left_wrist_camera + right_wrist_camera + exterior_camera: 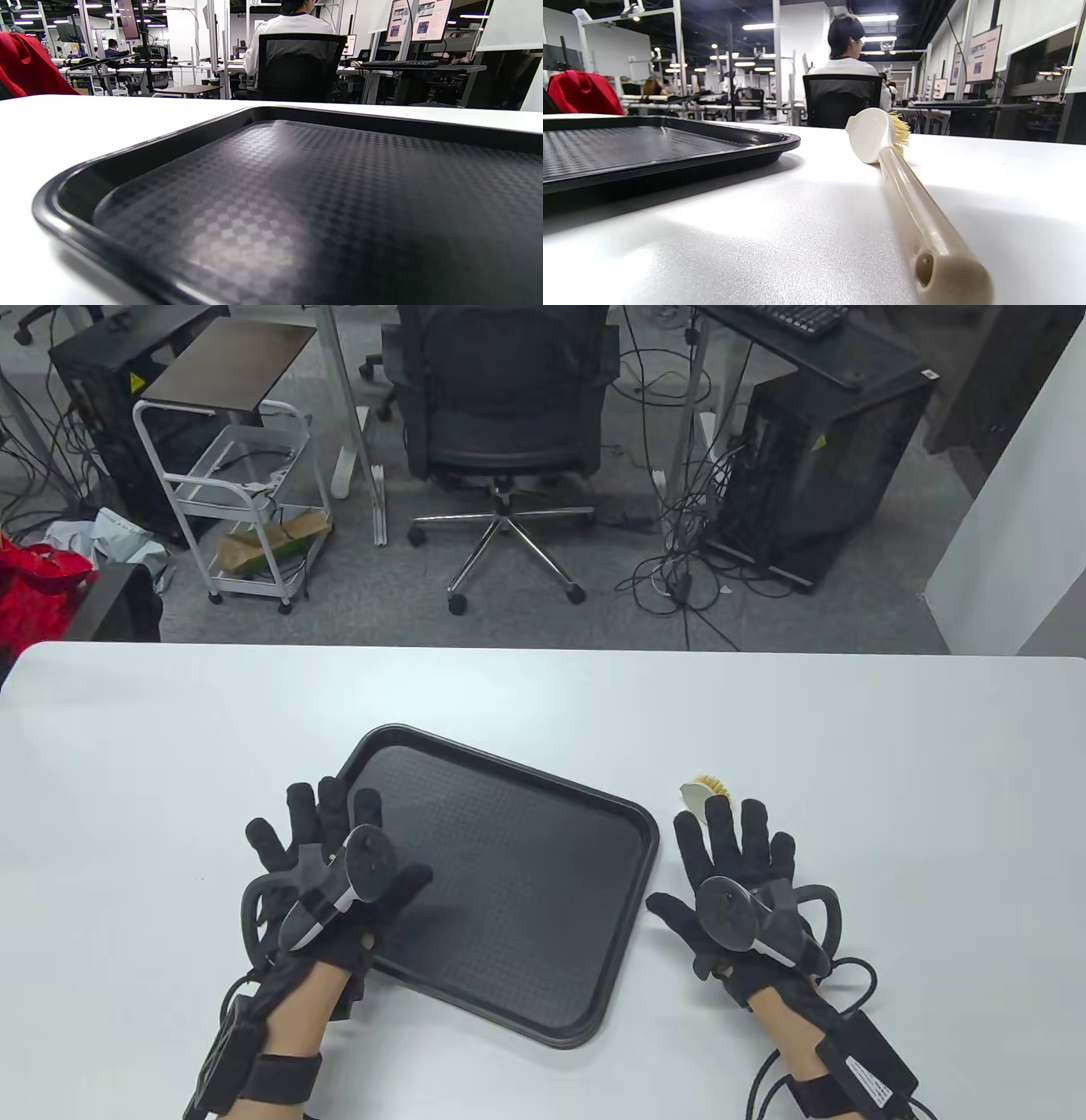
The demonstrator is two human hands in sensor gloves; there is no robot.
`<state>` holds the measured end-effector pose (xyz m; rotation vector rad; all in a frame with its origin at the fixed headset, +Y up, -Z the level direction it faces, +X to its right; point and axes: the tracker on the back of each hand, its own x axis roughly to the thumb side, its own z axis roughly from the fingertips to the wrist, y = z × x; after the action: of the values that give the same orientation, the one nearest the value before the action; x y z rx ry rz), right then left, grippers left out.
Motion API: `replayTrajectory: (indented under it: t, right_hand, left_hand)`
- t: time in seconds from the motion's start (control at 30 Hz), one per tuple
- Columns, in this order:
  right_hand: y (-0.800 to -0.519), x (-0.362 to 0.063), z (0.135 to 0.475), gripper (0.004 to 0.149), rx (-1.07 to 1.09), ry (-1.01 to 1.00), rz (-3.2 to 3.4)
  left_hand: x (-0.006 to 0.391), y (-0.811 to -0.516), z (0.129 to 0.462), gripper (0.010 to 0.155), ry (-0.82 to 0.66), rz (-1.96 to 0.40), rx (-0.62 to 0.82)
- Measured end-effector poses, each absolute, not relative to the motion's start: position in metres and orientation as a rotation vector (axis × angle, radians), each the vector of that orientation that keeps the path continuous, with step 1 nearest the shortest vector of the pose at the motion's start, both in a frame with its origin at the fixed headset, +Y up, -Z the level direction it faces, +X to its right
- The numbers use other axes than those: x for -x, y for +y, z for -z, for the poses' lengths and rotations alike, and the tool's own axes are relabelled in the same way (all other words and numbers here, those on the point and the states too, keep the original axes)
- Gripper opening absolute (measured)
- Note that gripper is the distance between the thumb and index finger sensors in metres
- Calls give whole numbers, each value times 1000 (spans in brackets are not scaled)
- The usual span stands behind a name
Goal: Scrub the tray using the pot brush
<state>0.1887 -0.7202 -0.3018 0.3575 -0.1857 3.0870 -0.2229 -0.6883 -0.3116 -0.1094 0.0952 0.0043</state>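
A black textured tray (526, 882) lies on the white table, also seen in the left wrist view (297, 203) and the right wrist view (649, 148). My left hand (339, 857) lies flat with fingers spread over the tray's left edge. A cream pot brush with yellow bristles (706, 793) lies on the table right of the tray; its handle (916, 212) runs toward the right wrist camera. My right hand (738, 865) is spread flat over the brush handle, hiding most of it. Neither hand grips anything.
The white table (891, 780) extends on all sides of the tray. Beyond its far edge are an office chair (505, 407), a white trolley (246, 500) and computer towers on the floor.
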Motion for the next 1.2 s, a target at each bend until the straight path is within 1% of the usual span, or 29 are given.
replayTrajectory:
  t: [0.13,0.2,0.33,0.37,0.5,0.57,0.73,0.8,0.9,0.97,1.03,1.1,1.13,1.17,1.2]
  right_hand:
    - [-717,-191,302,89,-350,-199,-3065]
    - [-716,-195,305,89,-305,-198,-3048]
    - [-723,-213,316,95,-133,-92,-3048]
    - [-727,-221,319,95,-44,-59,-3069]
    - [-744,-237,328,94,150,83,-3076]
    - [-749,-238,331,92,200,103,-3087]
    - [-762,-231,338,79,243,195,-3145]
    - [-762,-226,339,72,282,116,-3201]
    - [-763,-222,339,58,293,132,-3172]
    - [-761,-224,339,57,298,134,-3152]
    - [-753,-229,337,58,314,33,-3109]
    - [-745,-234,333,57,309,-55,-3022]
    - [-740,-236,331,57,311,-94,-2988]
    - [-731,-240,327,57,269,-170,-2913]
    - [-729,-240,325,57,256,-192,-2875]
  left_hand:
    - [223,-684,310,100,90,-19,84]
    - [224,-682,309,99,88,-28,77]
    - [229,-683,309,99,102,-58,88]
    - [232,-684,309,99,114,-67,98]
    - [242,-686,310,98,144,-105,121]
    - [246,-686,311,98,154,-119,130]
    - [256,-689,311,98,189,-159,155]
    - [263,-690,311,98,211,-184,176]
    - [275,-692,311,98,254,-221,192]
    - [282,-694,310,98,295,-239,203]
    - [294,-697,309,97,399,-244,195]
    - [305,-702,310,94,445,-261,173]
    - [311,-708,312,93,472,-292,198]
    - [317,-717,314,92,498,-327,243]
    - [320,-722,316,91,506,-341,266]
